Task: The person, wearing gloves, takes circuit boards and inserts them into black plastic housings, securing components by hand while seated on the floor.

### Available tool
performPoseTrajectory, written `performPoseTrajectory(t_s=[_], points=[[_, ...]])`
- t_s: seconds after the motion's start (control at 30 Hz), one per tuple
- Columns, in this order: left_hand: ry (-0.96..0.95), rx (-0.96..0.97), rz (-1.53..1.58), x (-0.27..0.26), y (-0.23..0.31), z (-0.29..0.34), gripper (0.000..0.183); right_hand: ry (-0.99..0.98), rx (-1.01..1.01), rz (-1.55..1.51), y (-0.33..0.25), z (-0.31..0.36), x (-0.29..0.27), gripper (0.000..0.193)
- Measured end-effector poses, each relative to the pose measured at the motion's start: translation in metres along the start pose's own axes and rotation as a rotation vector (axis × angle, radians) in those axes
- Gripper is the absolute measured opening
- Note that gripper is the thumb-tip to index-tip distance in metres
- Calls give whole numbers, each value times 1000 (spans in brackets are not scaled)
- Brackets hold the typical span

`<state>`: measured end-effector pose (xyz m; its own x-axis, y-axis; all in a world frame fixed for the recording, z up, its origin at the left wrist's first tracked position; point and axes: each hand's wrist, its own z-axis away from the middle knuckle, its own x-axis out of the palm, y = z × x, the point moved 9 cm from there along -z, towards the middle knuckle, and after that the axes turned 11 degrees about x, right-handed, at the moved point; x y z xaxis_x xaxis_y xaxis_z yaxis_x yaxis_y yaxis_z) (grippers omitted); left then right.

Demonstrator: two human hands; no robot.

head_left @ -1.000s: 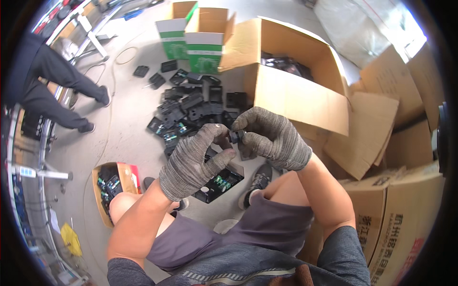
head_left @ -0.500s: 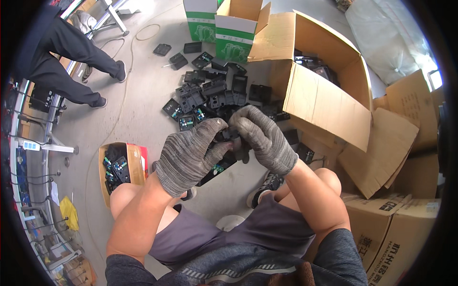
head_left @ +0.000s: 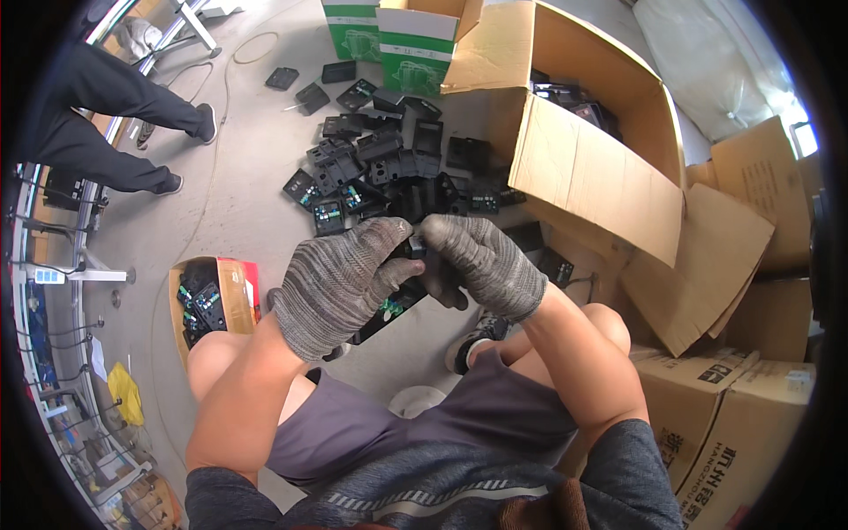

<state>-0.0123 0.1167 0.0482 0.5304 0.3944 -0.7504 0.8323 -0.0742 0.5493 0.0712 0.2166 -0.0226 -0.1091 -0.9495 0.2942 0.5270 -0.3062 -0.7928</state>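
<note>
My left hand, in a grey knitted glove, pinches a small black plastic part from the left. From the right, my gloved right hand closes on the same part, fingertips close to those of the left. Most of the part is hidden by the gloves, so its exact kind does not show. Below the hands, partly covered, is a black housing with a green circuit board. A pile of black plastic housings, some with circuit boards, lies on the floor just beyond my hands.
At left stands a small carton holding black housings with boards. A large open carton with dark parts is at right, beside flattened cardboard and closed cartons. Green-white boxes stand behind. A person's legs are far left.
The view has shifted slightly, so the pile and boxes sit a little higher and further left. My right hand's fingers have lowered and changed position on the black part; both hands still hold it.
</note>
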Motion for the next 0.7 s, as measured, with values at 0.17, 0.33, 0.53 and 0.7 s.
performPoseTrajectory(t_s=[0.17,0.33,0.53,0.7], points=[[21,53,-5,1,2,-2,38,55,-208,-84,-24,15,5,31],[46,44,11,4,-4,5,37,-68,-37,-29,-4,1,9,38],[-24,332,-218,3,16,7,34,46,107,35,5,-3,-3,34],[-22,51,-33,3,-1,5,35,93,-194,-228,-15,4,-1,35]])
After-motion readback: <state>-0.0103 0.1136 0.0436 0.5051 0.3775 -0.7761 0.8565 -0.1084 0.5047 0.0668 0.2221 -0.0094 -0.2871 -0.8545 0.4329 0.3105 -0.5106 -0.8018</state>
